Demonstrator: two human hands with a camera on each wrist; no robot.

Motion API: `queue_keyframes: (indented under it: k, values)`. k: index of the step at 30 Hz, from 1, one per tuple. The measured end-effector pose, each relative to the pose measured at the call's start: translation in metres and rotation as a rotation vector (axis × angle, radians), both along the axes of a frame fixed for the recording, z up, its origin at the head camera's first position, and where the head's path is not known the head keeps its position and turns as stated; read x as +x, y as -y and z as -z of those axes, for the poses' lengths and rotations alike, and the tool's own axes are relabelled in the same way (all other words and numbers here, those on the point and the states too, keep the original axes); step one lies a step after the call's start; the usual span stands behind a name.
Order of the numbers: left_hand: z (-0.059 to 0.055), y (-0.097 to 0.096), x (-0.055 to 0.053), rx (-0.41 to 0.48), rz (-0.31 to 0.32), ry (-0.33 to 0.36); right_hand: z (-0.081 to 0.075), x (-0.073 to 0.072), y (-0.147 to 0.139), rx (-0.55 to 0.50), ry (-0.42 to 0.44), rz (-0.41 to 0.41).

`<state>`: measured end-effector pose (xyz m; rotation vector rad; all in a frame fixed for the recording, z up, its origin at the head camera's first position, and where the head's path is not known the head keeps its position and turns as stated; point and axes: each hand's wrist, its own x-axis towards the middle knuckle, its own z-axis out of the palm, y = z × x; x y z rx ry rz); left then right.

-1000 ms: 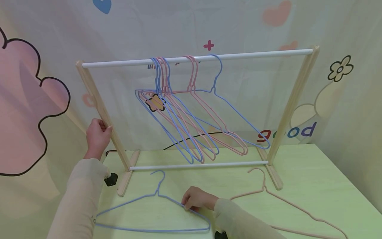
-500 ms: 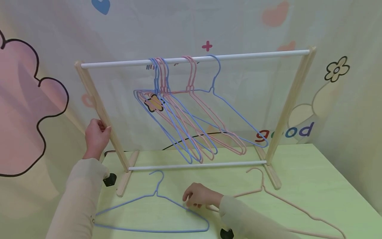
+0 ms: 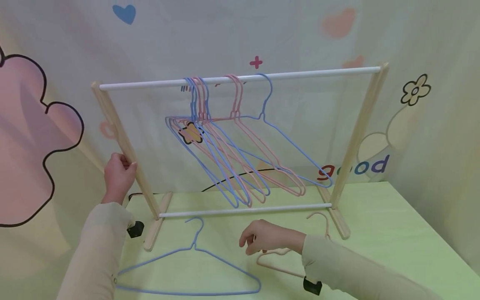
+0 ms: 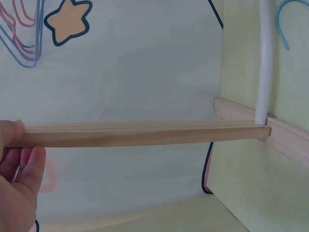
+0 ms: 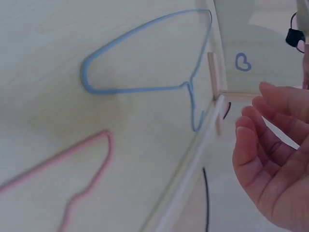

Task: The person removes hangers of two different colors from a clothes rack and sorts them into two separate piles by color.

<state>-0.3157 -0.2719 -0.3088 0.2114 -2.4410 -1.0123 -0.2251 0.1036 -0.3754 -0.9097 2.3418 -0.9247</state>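
Observation:
My left hand (image 3: 119, 175) grips the left wooden post (image 3: 129, 150) of a clothes rack; in the left wrist view, thumb and fingers (image 4: 32, 169) lie on either side of the post. Above the table my right hand (image 3: 268, 236) holds nothing, its fingers loosely bent. To its left a blue clothes hanger (image 3: 225, 263) lies flat on the table. Partly hidden under the right hand and sleeve lies a pink clothes hanger (image 3: 279, 270). In the right wrist view both the blue hanger (image 5: 140, 91) and the pink hanger (image 5: 63, 155) are apart from the fingers (image 5: 247, 147).
Several blue and pink hangers (image 3: 240, 121) hang from the rack's white top rail (image 3: 318, 75), mostly left of its middle. A lower white rail (image 3: 281, 209) joins the wooden feet (image 3: 339, 223). Behind stands a printed curtain (image 3: 292, 37). The table (image 3: 393, 233) is pale green.
My right hand has let go of the blue hanger on the table and moved up and to the right. The blue hanger stays lying. My left hand still holds the post.

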Motion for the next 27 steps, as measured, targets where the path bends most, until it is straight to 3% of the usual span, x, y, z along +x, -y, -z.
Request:
queue_keyframes:
  k: [10, 17, 21, 27]
  values:
    - [0.003, 0.003, 0.001, -0.013, -0.014, -0.004, -0.063, 0.015, -0.025, 0.063, -0.079, -0.104]
    - [0.002, 0.002, 0.001, -0.023, -0.018, 0.000, -0.109, 0.019, -0.046, 0.060, -0.190, -0.155]
    - [0.001, 0.001, 0.001, -0.019, -0.015, 0.007, -0.136, 0.016, -0.060, 0.052, -0.232, -0.066]
    - [0.000, 0.000, 0.000, -0.013, -0.016, 0.014, -0.163, 0.002, -0.075, -0.048, -0.279, 0.159]
